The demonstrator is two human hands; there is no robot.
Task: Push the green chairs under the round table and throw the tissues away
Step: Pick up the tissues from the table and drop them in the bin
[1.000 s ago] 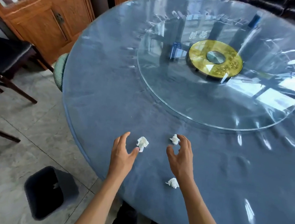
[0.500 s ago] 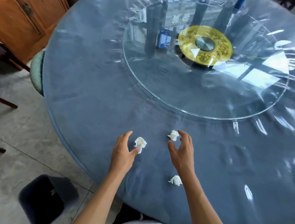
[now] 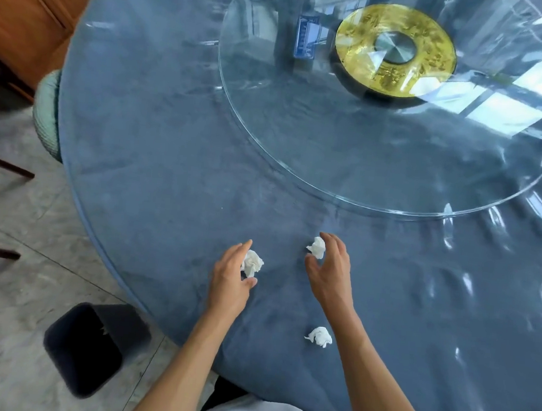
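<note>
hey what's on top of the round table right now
Three crumpled tissues: one at the left hand, one at the right hand, one nearer. Farther back, a glass turntable on a gold hub. The right forearm hides some tabletop.

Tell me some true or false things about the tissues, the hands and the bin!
1. Three crumpled tissues lie on the round table. True.
2. The left hand is at a tissue. True.
3. The black bin stands on the table. False: it stands on the floor beside it.
4. The right hand reaches for the nearest tissue. False: it reaches for the farther tissue.
</note>
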